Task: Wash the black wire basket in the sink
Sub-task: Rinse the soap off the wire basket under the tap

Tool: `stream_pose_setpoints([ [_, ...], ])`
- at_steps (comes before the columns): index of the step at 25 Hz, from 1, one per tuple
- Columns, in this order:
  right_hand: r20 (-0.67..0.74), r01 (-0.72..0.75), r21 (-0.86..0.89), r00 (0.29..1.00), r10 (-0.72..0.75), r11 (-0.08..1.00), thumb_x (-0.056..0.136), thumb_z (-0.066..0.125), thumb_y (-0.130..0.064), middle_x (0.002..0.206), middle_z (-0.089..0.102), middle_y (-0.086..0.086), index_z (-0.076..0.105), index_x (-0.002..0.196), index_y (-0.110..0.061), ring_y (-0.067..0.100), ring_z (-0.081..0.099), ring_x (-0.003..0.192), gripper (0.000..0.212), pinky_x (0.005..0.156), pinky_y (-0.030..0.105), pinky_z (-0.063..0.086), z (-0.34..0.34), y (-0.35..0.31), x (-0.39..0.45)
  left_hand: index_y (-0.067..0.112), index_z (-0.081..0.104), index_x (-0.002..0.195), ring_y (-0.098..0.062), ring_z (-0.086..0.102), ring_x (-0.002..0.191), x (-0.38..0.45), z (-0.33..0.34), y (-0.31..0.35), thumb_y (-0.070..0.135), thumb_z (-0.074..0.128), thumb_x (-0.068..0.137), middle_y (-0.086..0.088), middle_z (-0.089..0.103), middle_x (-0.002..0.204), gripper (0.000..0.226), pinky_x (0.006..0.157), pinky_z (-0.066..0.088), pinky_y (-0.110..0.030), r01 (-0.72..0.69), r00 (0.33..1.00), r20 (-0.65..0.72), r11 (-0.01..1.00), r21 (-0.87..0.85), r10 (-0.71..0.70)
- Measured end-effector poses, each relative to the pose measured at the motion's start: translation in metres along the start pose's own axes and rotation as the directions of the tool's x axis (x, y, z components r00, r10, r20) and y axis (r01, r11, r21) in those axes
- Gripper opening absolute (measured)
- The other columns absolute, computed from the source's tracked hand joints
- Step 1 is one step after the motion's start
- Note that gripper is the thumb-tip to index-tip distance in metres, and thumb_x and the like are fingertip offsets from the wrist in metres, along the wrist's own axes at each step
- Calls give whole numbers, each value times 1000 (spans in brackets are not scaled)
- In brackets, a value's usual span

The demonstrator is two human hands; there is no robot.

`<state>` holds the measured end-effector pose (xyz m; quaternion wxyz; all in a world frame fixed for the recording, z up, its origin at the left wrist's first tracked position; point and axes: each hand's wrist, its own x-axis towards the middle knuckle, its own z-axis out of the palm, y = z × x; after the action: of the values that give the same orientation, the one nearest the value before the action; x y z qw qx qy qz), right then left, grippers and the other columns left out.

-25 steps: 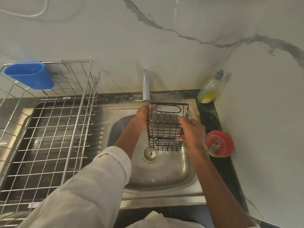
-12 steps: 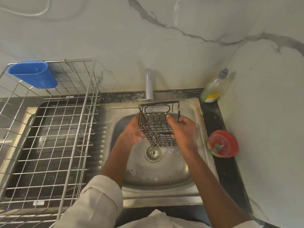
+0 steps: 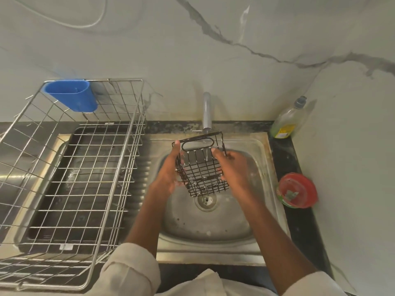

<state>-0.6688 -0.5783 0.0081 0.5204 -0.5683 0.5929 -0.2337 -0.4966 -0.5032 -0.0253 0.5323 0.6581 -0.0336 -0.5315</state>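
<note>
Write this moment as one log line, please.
step: rinsing | black wire basket: tilted under tap, above steel sink | left hand: holds basket side | right hand: holds opposite side

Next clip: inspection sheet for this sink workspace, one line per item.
Surface: stainless steel sink in dark counter, wet.
Job's things: black wire basket tilted under grey tap, above the drain.
Clutter: blue plastic cup hung on silver wire dish rack; green dish soap bottle; red round container.
Grippers: left hand and right hand hold the basket's sides.
Cables: white cord on wall.
Surroundings: marble-pattern walls.
</note>
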Motion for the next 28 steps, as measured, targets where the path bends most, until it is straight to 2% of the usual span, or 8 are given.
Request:
stream_pose_setpoints([
  [3, 47, 8, -3, 999, -8, 1000, 86, 70, -67, 86, 75, 5, 68, 87, -29, 15, 70, 78, 38, 81, 48, 64, 14, -8, 4, 21, 66, 129, -31, 62, 109, -4, -13, -3, 89, 63, 72, -12, 64, 127, 88, 95, 52, -60, -4, 1000, -12, 1000, -24, 3],
  [6, 53, -11, 48, 999, 8, 999, 85, 73, -65, 90, 73, -6, 68, 95, -28, 11, 71, 85, 39, 81, 42, 64, 12, -8, 6, 26, 64, 129, -35, 61, 117, -5, -17, -9, 83, 70, 75, -7, 61, 135, 79, 97, 51, -65, 5, 1000, 7, 1000, -26, -4],
  [11, -119, -43, 100, 991, 55, 994, 82, 76, -63, 83, 78, -7, 75, 95, -30, 15, 76, 79, 35, 74, 42, 66, -10, 12, 5, 31, 61, 137, -33, 61, 121, -12, 8, -8, 69, 72, 86, -4, 60, 140, 64, 96, 52, -60, 5, 996, 91, 1000, 22, -7],
  [16, -246, -61, 144, 965, 95, 988, 80, 75, -66, 66, 71, -13, 71, 77, -32, 14, 72, 69, 35, 68, 43, 64, -32, 22, 8, 28, 56, 145, -31, 57, 128, -10, 42, -14, 73, 73, 83, -2, 59, 146, 78, 112, 42, -64, -55, 994, 98, 996, 72, 48],
  [19, -252, -126, 227, 950, 183, 966, 82, 74, -65, 71, 71, -7, 76, 91, -20, 15, 67, 61, 46, 57, 32, 57, -42, 26, 10, 31, 50, 151, -29, 47, 143, -16, 62, -14, 68, 63, 94, -1, 52, 155, 69, 119, 37, -58, -156, 984, 96, 983, 101, 147],
  [23, -260, -185, 204, 936, 236, 961, 85, 68, -65, 77, 75, -3, 75, 92, -24, 16, 69, 59, 43, 58, 29, 53, -49, 28, 10, 30, 45, 157, -29, 40, 150, -18, 75, -21, 69, 55, 98, -4, 42, 165, 71, 123, 32, -59, -207, 976, 99, 963, 173, 192],
  [26, -256, -157, 171, 946, 198, 973, 83, 71, -64, 75, 74, 0, 77, 89, -24, 17, 68, 63, 41, 47, 23, 48, -49, 28, 10, 28, 53, 151, -27, 50, 141, -14, 71, -20, 74, 57, 94, -4, 54, 155, 73, 119, 38, -60, -178, 984, 45, 968, 176, 173],
  [28, -245, -123, 132, 957, 153, 984, 77, 74, -67, 72, 74, -6, 76, 85, -28, 17, 70, 69, 40, 52, 28, 55, -44, 24, 8, 23, 65, 138, -21, 61, 125, -9, 63, -17, 67, 60, 97, -1, 68, 136, 60, 107, 47, -53, -142, 989, -35, 982, 128, 147],
])
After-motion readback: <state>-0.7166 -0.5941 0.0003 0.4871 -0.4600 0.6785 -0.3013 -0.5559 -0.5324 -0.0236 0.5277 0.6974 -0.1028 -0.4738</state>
